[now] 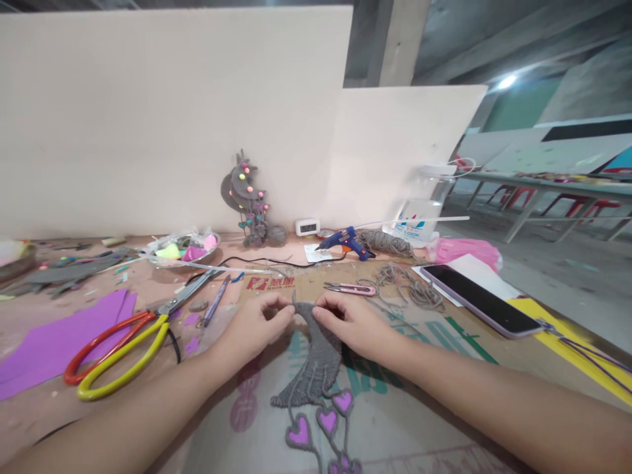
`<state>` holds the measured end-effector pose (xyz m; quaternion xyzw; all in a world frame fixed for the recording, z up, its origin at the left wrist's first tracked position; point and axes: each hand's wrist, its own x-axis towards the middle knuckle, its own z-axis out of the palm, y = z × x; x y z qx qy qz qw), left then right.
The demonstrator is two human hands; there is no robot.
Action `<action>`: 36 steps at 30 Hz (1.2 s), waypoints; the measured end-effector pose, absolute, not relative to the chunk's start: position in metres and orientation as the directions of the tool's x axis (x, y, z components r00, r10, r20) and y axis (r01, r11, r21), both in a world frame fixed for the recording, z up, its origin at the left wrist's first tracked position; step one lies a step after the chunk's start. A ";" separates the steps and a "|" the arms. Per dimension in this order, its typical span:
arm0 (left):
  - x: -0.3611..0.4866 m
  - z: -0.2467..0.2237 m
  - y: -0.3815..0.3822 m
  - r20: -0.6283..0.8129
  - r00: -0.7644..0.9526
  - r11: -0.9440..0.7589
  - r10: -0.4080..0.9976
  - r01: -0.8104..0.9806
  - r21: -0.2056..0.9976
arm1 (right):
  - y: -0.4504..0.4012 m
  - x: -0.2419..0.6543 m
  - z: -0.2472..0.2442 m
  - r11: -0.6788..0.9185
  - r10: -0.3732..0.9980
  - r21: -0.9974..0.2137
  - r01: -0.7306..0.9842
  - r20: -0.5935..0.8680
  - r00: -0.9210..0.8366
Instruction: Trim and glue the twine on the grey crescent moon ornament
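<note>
A crescent moon wrapped in grey yarn point(316, 365) lies on the cardboard in front of me. Several purple hearts edged with grey yarn point(327, 420) hang on strands from its lower side. My right hand point(348, 322) pinches the moon's upper tip between thumb and fingers. Just left of that tip, my left hand point(269, 322) is closed in a pinch on a short bit of grey yarn point(295, 300). The fingertips partly hide the yarn and the tip. Beyond my right hand rests a pair of pink thread snips point(349, 288).
Large red-and-yellow-handled scissors point(123, 349) and purple sheets point(64, 342) lie left. A blue glue gun point(348, 242), loose grey yarn point(409, 286) and a finished moon ornament point(247, 197) stand behind. On the right are a phone point(481, 299) and a plastic bottle point(422, 204).
</note>
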<state>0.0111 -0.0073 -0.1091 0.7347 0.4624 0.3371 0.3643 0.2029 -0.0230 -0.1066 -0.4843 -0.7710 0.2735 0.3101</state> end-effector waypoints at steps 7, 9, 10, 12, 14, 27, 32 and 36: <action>0.010 -0.102 -0.012 0.173 0.364 -0.309 0.915 0.360 0.880 | -0.024 0.203 -0.102 0.299 0.940 -0.811 0.502 0.161 -0.300; 0.010 -0.102 -0.012 0.189 0.382 -0.318 0.905 0.312 0.895 | -0.024 0.203 -0.101 0.285 0.944 -0.822 0.493 0.150 -0.295; 0.010 -0.103 -0.011 0.193 0.377 -0.319 0.906 0.306 0.897 | -0.024 0.203 -0.101 0.284 0.944 -0.817 0.501 0.147 -0.295; 0.010 -0.106 -0.010 0.192 0.355 -0.312 0.915 0.320 0.894 | -0.025 0.202 -0.101 0.294 0.942 -0.800 0.523 0.149 -0.301; 0.010 -0.108 -0.009 0.190 0.351 -0.312 0.917 0.336 0.889 | -0.025 0.202 -0.100 0.310 0.937 -0.779 0.545 0.154 -0.313; 0.008 -0.109 -0.008 0.230 0.413 -0.380 0.881 0.330 0.864 | -0.023 0.204 -0.104 0.311 0.936 -0.775 0.550 0.150 -0.318; 0.009 -0.103 -0.012 0.208 0.394 -0.374 0.895 0.410 0.832 | -0.025 0.202 -0.102 0.345 0.926 -0.745 0.571 0.171 -0.336; 0.009 -0.103 -0.013 0.194 0.373 -0.358 0.907 0.443 0.822 | -0.026 0.202 -0.102 0.382 0.913 -0.722 0.577 0.197 -0.358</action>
